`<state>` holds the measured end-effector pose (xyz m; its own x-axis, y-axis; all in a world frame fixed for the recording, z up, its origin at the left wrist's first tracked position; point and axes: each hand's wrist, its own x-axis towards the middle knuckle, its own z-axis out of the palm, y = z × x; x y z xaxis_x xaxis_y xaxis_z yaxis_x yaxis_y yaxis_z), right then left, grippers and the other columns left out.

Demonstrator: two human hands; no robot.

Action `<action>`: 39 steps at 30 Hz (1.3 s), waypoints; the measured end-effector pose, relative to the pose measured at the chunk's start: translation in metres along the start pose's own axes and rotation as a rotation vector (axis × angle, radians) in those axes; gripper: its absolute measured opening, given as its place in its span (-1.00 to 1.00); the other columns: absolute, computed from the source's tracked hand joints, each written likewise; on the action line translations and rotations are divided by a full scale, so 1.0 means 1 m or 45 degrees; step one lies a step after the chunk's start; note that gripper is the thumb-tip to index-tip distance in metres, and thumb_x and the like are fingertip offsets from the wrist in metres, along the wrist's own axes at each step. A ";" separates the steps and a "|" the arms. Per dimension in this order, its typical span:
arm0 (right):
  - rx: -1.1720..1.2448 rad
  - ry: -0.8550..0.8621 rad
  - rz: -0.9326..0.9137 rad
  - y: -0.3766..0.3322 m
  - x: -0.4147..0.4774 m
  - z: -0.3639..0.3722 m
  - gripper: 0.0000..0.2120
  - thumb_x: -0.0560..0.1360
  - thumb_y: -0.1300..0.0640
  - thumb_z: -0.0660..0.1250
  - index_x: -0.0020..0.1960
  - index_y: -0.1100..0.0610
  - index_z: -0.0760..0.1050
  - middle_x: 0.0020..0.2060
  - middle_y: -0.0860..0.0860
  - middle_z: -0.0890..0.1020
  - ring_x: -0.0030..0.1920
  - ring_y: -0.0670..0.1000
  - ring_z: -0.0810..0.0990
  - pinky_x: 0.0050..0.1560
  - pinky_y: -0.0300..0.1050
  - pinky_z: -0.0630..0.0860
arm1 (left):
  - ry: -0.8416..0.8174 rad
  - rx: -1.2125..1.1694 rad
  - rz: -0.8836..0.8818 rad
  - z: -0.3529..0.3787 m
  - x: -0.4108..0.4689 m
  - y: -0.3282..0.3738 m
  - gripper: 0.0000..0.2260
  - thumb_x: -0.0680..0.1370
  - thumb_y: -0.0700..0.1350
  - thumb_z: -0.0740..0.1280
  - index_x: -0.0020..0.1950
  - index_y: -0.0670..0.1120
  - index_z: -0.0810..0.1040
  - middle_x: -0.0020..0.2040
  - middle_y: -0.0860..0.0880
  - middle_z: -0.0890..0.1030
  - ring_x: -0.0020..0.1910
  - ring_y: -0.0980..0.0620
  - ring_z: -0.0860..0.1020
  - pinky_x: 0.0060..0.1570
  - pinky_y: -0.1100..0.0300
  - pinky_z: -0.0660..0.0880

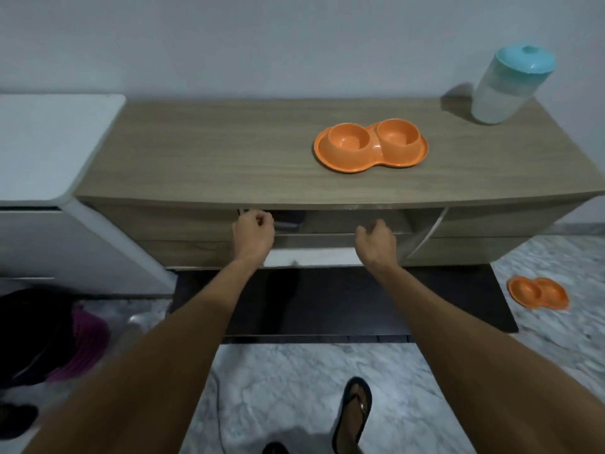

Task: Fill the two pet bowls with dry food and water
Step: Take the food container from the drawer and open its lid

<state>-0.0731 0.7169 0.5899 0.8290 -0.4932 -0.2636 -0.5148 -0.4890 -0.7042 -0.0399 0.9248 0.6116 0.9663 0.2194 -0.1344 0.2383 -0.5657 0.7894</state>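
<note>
An orange double pet bowl (pixel 371 156) sits on the wooden cabinet top (pixel 209 158), right of centre, and both of its cups look empty. A translucent jug with a teal lid (pixel 509 83) stands at the back right corner. Both hands reach into the open compartment under the top's front edge. My left hand (pixel 253 235) has its fingers curled near a small pale part at the opening's left side. My right hand (pixel 376 244) is curled at a grey inner shelf edge. What either hand holds is hidden.
A dark glossy door panel (pixel 327 299) hangs open below the compartment. A white appliance (pixel 49 142) stands to the cabinet's left. A second orange double bowl (pixel 538 293) lies on the marble floor at right. Dark and purple cloth (pixel 55 339) lies at left. My sandalled foot (pixel 353 417) is below.
</note>
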 end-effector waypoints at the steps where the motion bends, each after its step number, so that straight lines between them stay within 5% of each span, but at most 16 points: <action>1: -0.010 -0.027 -0.008 0.002 -0.003 0.012 -0.62 0.61 0.09 0.18 0.30 0.33 0.40 0.25 0.28 0.52 0.25 0.26 0.49 0.15 0.01 0.42 | -0.026 0.005 -0.040 0.000 -0.002 -0.015 -0.78 0.60 -0.14 0.23 0.08 -0.20 0.63 0.00 -0.13 0.65 -0.04 0.00 0.56 -0.10 0.23 0.40; 7: 0.004 -0.121 -0.074 0.026 0.018 0.084 -0.60 0.63 0.09 0.17 0.40 0.25 0.38 0.30 0.21 0.52 0.30 0.22 0.48 0.22 -0.02 0.41 | -0.180 0.027 -0.036 0.026 0.016 -0.079 -0.76 0.62 -0.15 0.20 0.13 -0.22 0.60 -0.01 -0.14 0.61 -0.03 -0.03 0.53 -0.03 0.15 0.44; 12: 0.089 -0.099 -0.113 0.052 0.056 0.142 -0.67 0.64 0.07 0.13 0.29 0.22 0.46 0.16 0.18 0.60 0.22 0.21 0.51 0.02 -0.10 0.31 | -0.129 -0.050 -0.061 0.070 0.044 -0.124 -0.74 0.62 -0.08 0.20 0.18 -0.17 0.59 0.09 -0.15 0.62 0.08 -0.08 0.54 0.01 0.21 0.38; 22: 0.414 0.132 -0.220 0.048 0.109 0.230 -0.65 0.62 0.03 0.10 0.21 0.24 0.49 0.14 0.18 0.58 0.19 0.18 0.52 0.22 0.07 0.45 | -0.004 -0.212 -0.078 0.135 0.117 -0.159 -0.52 0.64 0.09 0.10 0.48 -0.15 0.27 0.37 -0.16 0.45 0.34 -0.14 0.43 0.32 0.02 0.37; 27: 0.523 0.115 -0.167 0.048 0.127 0.248 -0.68 0.62 0.05 0.11 0.20 0.23 0.47 0.08 0.15 0.57 0.19 0.18 0.50 0.23 0.03 0.42 | -0.055 -0.376 -0.113 0.151 0.135 -0.161 -0.49 0.65 0.07 0.04 0.54 -0.14 0.13 0.43 -0.13 0.36 0.38 -0.11 0.36 0.28 0.14 0.27; 34: 0.712 -0.026 -0.047 0.055 0.138 0.243 -0.59 0.64 -0.05 0.13 0.35 0.19 0.44 0.13 0.10 0.54 0.03 0.03 0.51 0.07 -0.13 0.37 | 0.002 -0.603 -0.171 0.156 0.145 -0.164 -0.55 0.65 0.04 0.08 0.49 -0.15 0.22 0.30 -0.10 0.42 0.25 -0.04 0.41 0.33 0.04 0.36; 39: 0.757 0.030 -0.054 0.059 0.125 0.231 -0.74 0.58 -0.07 0.23 0.01 0.10 0.56 -0.20 -0.01 0.56 -0.20 -0.04 0.52 -0.11 -0.04 0.49 | 0.042 -0.684 -0.168 0.155 0.135 -0.159 -0.64 0.63 0.00 0.17 0.35 -0.15 0.38 0.14 -0.10 0.52 0.06 0.01 0.48 0.09 0.18 0.42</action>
<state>0.0507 0.7919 0.3629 0.8376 -0.5010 -0.2177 -0.2653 -0.0248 -0.9639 0.0679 0.9215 0.3748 0.9260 0.2907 -0.2410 0.2658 -0.0483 0.9628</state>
